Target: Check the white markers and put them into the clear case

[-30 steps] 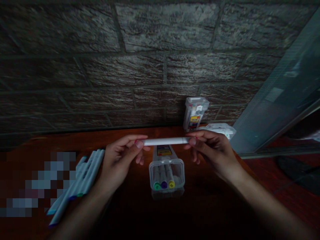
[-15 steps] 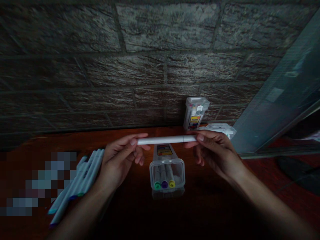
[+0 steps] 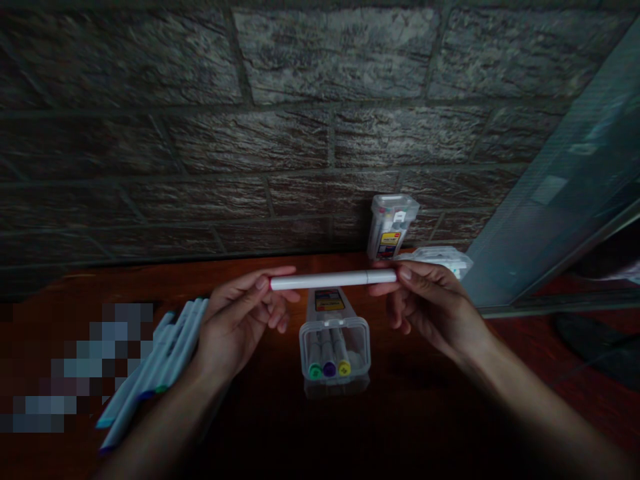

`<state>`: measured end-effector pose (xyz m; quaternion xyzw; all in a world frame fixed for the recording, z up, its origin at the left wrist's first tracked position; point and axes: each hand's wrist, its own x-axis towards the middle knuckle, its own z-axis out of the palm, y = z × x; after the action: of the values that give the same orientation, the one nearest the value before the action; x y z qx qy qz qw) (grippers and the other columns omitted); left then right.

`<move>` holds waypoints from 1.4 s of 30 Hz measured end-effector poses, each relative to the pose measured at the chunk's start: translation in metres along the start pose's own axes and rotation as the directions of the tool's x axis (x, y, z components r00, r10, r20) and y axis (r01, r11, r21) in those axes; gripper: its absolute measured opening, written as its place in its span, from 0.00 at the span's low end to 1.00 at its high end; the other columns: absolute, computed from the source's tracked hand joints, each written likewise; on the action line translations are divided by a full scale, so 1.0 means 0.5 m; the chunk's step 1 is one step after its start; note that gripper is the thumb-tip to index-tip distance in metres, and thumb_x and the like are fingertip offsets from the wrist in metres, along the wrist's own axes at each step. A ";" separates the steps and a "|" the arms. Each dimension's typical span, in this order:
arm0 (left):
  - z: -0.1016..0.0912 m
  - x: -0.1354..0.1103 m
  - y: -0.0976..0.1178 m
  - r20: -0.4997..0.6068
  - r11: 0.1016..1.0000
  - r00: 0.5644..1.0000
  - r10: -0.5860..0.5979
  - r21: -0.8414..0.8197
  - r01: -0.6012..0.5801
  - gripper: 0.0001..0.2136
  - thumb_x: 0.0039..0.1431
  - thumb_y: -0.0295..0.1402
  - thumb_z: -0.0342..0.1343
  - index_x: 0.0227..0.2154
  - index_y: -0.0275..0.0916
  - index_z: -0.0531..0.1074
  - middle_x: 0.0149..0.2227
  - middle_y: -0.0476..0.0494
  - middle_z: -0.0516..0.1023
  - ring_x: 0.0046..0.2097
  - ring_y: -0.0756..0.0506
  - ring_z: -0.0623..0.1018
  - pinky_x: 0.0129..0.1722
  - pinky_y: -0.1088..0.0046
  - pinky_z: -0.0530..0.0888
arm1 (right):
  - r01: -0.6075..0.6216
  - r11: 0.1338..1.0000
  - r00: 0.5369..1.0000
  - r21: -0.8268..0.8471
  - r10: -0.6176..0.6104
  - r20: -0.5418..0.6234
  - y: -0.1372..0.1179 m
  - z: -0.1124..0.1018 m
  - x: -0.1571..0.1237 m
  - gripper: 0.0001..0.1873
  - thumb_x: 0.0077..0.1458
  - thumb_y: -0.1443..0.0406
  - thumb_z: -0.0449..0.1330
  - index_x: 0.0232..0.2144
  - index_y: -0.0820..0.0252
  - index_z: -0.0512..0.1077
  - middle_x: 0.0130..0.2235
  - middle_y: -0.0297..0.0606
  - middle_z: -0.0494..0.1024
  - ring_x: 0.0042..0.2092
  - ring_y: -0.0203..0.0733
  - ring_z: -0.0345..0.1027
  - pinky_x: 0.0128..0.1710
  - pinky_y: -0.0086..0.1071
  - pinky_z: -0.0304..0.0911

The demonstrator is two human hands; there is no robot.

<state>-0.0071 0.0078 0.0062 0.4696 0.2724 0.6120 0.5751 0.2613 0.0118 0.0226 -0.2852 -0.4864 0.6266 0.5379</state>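
Note:
A white marker (image 3: 333, 280) lies level in the air, held by both ends. My left hand (image 3: 240, 320) pinches its left end between thumb and fingers. My right hand (image 3: 430, 303) pinches the right, capped end. Just below the marker a clear plastic marker case (image 3: 334, 337) lies on its side on the dark red table (image 3: 280, 427). Three markers inside it show green, purple and yellow ends toward me.
Several white markers (image 3: 160, 363) lie in a row at the left, beside a blurred patch. A second clear case (image 3: 391, 225) stands upright by the brick wall (image 3: 280, 133), with another clear case (image 3: 440, 259) lying beside it. A glass panel (image 3: 560, 200) leans at the right.
Both hands have shifted the marker a little to the right and slightly up. My fingertips have slid along its ends. Nothing on the table has moved.

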 end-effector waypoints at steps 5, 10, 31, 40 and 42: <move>-0.003 0.001 0.000 0.009 1.000 1.000 -0.010 -0.022 0.011 0.12 0.63 0.34 0.63 0.46 0.34 0.84 0.31 0.37 0.85 0.22 0.52 0.70 0.21 0.75 0.73 | 0.010 1.000 1.000 0.016 -0.010 0.019 0.000 0.004 0.002 0.11 0.55 0.58 0.73 0.34 0.60 0.84 0.33 0.44 0.88 0.21 0.38 0.77 0.15 0.25 0.69; 0.000 -0.003 0.002 0.002 1.000 1.000 -0.026 -0.017 0.026 0.12 0.64 0.34 0.62 0.47 0.36 0.83 0.30 0.39 0.84 0.21 0.53 0.70 0.21 0.76 0.74 | 0.043 0.998 0.999 -0.043 -0.042 0.019 0.004 0.004 0.003 0.15 0.56 0.55 0.72 0.29 0.61 0.82 0.31 0.44 0.87 0.22 0.38 0.77 0.16 0.24 0.69; -0.001 -0.004 -0.022 -0.048 0.963 0.999 0.006 0.269 0.007 0.09 0.60 0.33 0.68 0.43 0.41 0.84 0.25 0.48 0.80 0.19 0.54 0.70 0.19 0.79 0.72 | 0.146 0.979 0.983 -0.142 -0.159 -0.090 0.028 0.004 0.007 0.10 0.49 0.64 0.77 0.32 0.59 0.81 0.27 0.37 0.85 0.25 0.39 0.80 0.19 0.25 0.72; 0.000 -0.002 -0.021 -0.011 0.841 0.993 0.114 0.534 -0.091 0.06 0.56 0.32 0.70 0.36 0.39 0.82 0.22 0.52 0.78 0.20 0.54 0.74 0.20 0.81 0.69 | 0.217 0.954 0.974 -0.205 -0.224 -0.015 0.039 0.010 0.008 0.10 0.49 0.68 0.76 0.31 0.60 0.78 0.24 0.34 0.83 0.21 0.33 0.74 0.20 0.23 0.71; 0.004 -0.003 -0.018 -0.009 0.815 0.991 0.136 0.570 -0.107 0.06 0.55 0.33 0.71 0.35 0.39 0.82 0.24 0.51 0.79 0.20 0.54 0.74 0.20 0.81 0.70 | 0.214 0.953 0.975 -0.213 -0.222 -0.015 0.041 0.012 0.007 0.11 0.48 0.69 0.76 0.30 0.59 0.77 0.23 0.32 0.82 0.20 0.31 0.72 0.19 0.21 0.70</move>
<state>-0.0016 0.0075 -0.0012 0.6207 0.4255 0.5499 0.3623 0.2468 0.0142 0.0066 -0.2973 -0.5679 0.5029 0.5799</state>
